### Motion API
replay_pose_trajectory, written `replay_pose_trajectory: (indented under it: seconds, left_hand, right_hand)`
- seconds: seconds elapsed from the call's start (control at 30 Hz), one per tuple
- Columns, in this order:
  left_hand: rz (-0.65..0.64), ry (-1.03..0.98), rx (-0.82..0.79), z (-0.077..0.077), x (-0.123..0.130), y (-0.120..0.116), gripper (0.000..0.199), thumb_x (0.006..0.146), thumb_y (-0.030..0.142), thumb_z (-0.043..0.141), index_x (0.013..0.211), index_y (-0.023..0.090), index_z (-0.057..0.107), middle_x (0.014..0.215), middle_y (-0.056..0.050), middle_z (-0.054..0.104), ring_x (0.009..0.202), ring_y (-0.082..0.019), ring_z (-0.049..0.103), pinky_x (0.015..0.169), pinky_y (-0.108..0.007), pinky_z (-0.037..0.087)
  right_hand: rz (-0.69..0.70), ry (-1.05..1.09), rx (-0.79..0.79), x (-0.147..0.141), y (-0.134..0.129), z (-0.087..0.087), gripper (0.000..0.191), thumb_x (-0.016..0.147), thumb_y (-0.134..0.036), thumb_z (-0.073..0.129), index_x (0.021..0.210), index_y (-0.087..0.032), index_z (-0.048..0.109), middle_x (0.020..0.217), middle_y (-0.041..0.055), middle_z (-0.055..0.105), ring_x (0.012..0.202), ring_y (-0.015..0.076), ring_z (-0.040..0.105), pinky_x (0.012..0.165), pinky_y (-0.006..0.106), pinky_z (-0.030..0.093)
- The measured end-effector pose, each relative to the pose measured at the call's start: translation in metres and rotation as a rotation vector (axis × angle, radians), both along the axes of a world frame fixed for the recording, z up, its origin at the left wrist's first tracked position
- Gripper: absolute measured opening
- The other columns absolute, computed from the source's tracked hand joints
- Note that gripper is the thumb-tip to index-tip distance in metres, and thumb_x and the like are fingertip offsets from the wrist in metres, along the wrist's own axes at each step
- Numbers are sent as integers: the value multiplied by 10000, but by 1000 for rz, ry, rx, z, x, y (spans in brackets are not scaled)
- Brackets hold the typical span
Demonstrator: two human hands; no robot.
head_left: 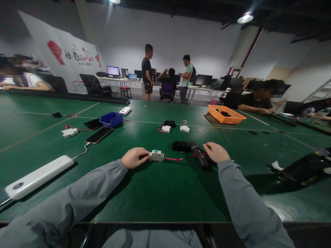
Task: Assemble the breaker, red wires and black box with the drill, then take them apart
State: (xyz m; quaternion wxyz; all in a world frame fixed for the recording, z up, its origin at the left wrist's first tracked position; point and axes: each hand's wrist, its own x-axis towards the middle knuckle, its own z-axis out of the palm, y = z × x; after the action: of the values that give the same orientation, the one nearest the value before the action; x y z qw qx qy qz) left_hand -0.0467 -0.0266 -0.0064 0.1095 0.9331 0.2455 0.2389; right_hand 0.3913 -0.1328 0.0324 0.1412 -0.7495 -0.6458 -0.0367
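Observation:
My left hand (136, 157) pinches the left end of a white miniature circuit breaker (156, 156) with a green toggle. A short red wire (172, 159) with a ring terminal sticks out of the breaker's right side. My right hand (216, 152) is closed over the handle of a black and red cordless screwdriver (200, 155), which lies on the green table, its bit pointing away to the upper left. The handle is mostly hidden under the palm. Just left of the bit is a black block (181, 146), with a small metal piece near it.
Farther back lie a breaker with red wires (166, 129), another white breaker (184, 128) and an orange tray (227, 115) holding black parts. On the left are a blue bin (111, 119), a phone (99, 135), a white power strip (40, 177) and a wired breaker (69, 133).

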Motion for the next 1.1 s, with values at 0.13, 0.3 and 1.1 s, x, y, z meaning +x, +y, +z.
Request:
replay_pose_trajectory:
  seconds: [0.13,0.3,1.1]
  left_hand:
    - [59,-16,5,-4,-19,10,253,929,365,516,1048,231,694,964,-38,705,866,-157,645,782,-268,483]
    - [126,-23,33,-6,-40,18,265,932,389,507,1031,232,696,923,-35,697,845,-157,639,754,-267,477]
    - [230,10,122,4,-32,9,297,940,401,458,1066,235,669,981,-38,708,923,-191,633,856,-353,405]
  right_hand:
    - [4,23,-180,10,7,-11,420,1001,-414,320,958,-179,666,956,118,707,856,227,647,738,316,436]
    - [114,-19,-317,8,0,-8,413,972,-266,303,1011,-130,691,1048,150,706,980,237,652,851,323,453]
    - [272,647,-579,17,-15,6,423,704,-344,717,1055,-121,641,981,77,716,911,268,645,857,380,457]
